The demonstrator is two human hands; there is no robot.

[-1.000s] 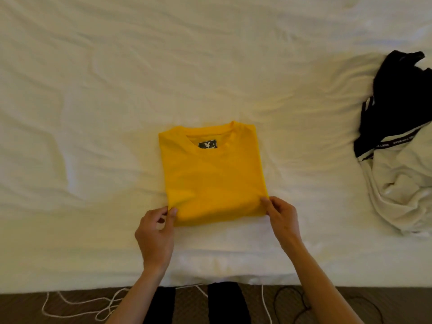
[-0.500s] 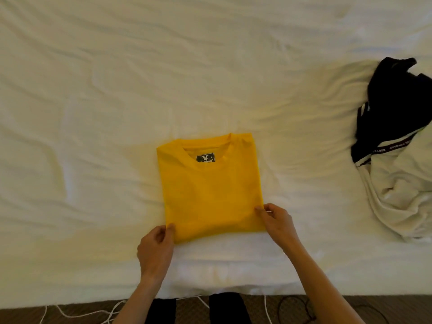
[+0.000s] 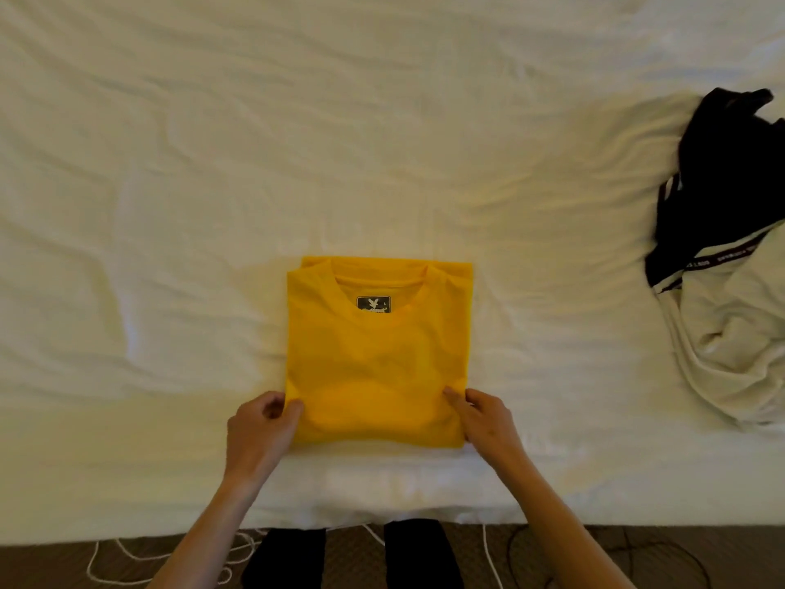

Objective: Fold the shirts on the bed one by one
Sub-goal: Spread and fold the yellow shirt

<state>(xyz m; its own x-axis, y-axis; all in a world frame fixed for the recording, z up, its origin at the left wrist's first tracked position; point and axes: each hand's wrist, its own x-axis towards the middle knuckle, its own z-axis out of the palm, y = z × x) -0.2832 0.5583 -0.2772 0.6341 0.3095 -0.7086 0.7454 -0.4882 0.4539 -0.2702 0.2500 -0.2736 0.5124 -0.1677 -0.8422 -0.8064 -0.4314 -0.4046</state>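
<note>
A white, wrinkled bed sheet (image 3: 212, 184) fills nearly the whole frame, with a strip of dark floor along the bottom edge where white cords (image 3: 123, 559) trail at the lower left; darker cables at the lower right are hard to make out. Two dark shapes at bottom centre, probably the person's legs, are cut off by the frame.

Left of centre in the lower half, the left hand (image 3: 259, 431) grips the near left corner of the folded yellow shirt (image 3: 374, 359), thumb on top and fingers curled at the edge; the fingertips are hidden behind the hand. The shirt lies flat as a neat rectangle in the lower middle of the frame, collar away from the person, a small dark neck label (image 3: 373, 304) showing whose print is too small to read. The right hand (image 3: 484, 423) pinches the near right corner, forefinger laid on the cloth.

At the right edge a crumpled heap of black and white clothing (image 3: 722, 248) is partly cut off, well apart from the shirt.
</note>
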